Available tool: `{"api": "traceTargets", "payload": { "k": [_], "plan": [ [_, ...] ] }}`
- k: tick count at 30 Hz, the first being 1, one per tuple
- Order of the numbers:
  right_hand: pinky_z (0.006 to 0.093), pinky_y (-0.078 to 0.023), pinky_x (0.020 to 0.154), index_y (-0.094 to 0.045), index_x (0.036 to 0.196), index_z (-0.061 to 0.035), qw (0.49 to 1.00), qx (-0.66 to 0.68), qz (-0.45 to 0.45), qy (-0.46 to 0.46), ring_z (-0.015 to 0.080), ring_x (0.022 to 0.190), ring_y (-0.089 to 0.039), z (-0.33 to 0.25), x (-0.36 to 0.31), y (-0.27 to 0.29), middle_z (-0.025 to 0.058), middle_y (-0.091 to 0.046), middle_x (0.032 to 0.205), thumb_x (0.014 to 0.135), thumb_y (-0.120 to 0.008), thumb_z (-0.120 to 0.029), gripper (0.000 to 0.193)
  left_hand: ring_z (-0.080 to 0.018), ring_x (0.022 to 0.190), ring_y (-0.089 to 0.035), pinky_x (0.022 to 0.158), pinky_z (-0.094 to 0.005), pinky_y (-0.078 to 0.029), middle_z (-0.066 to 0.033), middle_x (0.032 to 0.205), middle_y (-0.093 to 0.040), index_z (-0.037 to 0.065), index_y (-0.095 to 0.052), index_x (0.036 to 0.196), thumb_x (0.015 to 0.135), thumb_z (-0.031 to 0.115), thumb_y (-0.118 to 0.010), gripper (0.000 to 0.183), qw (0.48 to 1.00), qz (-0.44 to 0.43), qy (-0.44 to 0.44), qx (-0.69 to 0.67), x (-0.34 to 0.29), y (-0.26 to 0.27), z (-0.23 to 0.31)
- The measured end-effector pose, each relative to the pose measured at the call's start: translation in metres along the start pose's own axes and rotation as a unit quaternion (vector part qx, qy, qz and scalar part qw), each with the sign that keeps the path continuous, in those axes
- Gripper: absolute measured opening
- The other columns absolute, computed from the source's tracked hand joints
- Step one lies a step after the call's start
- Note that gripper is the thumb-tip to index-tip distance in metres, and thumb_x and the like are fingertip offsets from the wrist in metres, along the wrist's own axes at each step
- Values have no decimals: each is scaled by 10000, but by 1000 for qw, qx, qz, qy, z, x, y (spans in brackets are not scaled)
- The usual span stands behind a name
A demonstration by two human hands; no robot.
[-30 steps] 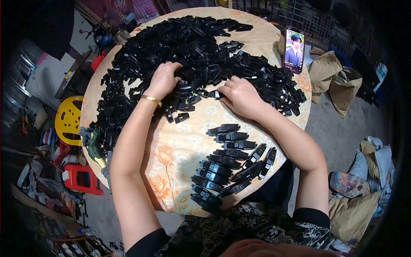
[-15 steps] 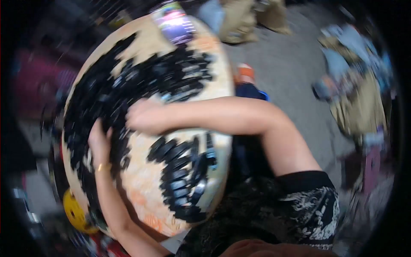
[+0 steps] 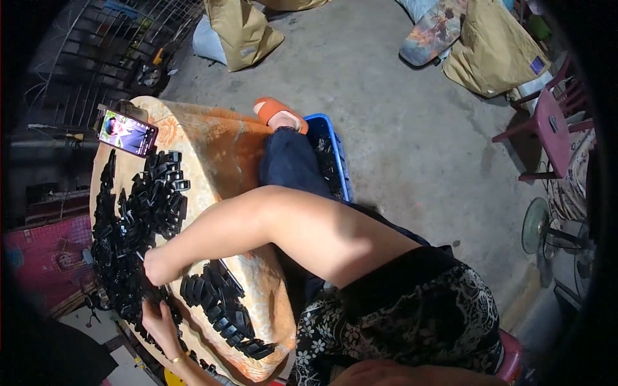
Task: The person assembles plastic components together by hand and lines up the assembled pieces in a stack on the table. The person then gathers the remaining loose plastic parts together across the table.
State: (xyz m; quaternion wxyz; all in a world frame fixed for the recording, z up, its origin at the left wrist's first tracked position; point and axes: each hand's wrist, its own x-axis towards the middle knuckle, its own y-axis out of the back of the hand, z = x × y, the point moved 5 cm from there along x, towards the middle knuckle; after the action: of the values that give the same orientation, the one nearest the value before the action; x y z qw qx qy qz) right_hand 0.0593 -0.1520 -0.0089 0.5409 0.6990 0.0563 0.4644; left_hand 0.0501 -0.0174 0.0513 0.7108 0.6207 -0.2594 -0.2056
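Many small black plastic pieces [image 3: 132, 212] lie heaped along the left part of a table spread with an orange-patterned cloth [image 3: 183, 135]. My right hand [image 3: 161, 265] is closed at the heap's edge, with a thin pale bit showing by its fingertips; what it grips is mostly hidden. Just nearer to me, my left hand [image 3: 161, 327] has its thumb and finger bent round something dark among the pieces. Whether that is one piece or several, I cannot tell. A separate curved group of black pieces [image 3: 222, 309] sits right of my hands.
A lit phone [image 3: 127, 133] leans at the table's far end. Beside my leg, a blue crate [image 3: 344, 170] holds dark pieces. Brown sacks [image 3: 492, 48], a pink chair [image 3: 553, 132] and a fan [image 3: 535, 225] stand across the grey floor [image 3: 412, 141].
The view has swung right and steadied, so the table now sits farther left and more floor shows. Both hands remain close together at the black heap.
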Motion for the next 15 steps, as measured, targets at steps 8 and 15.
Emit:
{"api": "traceTargets", "payload": {
  "k": [8, 15],
  "plan": [
    [418, -548, 676, -723, 779, -61, 997, 33, -3, -75, 299, 825, -678, 8, -4, 13, 130, -707, 872, 671, -640, -148, 161, -412, 798, -611, 730, -417, -491, -254, 871, -632, -72, -585, 1013, 741, 25, -735, 326, 994, 42, -58, 79, -14, -26, 21],
    [411, -541, 686, -681, 745, -74, 993, 65, 15, -94, 310, 840, -654, 4, 4, 23, 125, -674, 854, 694, -643, -145, 96, -193, 729, -597, 686, -319, -489, -147, 806, -641, -43, -588, 978, 734, 73, -788, 336, 990, 38, 79, -107, -24, -23, -5]
  ]
}}
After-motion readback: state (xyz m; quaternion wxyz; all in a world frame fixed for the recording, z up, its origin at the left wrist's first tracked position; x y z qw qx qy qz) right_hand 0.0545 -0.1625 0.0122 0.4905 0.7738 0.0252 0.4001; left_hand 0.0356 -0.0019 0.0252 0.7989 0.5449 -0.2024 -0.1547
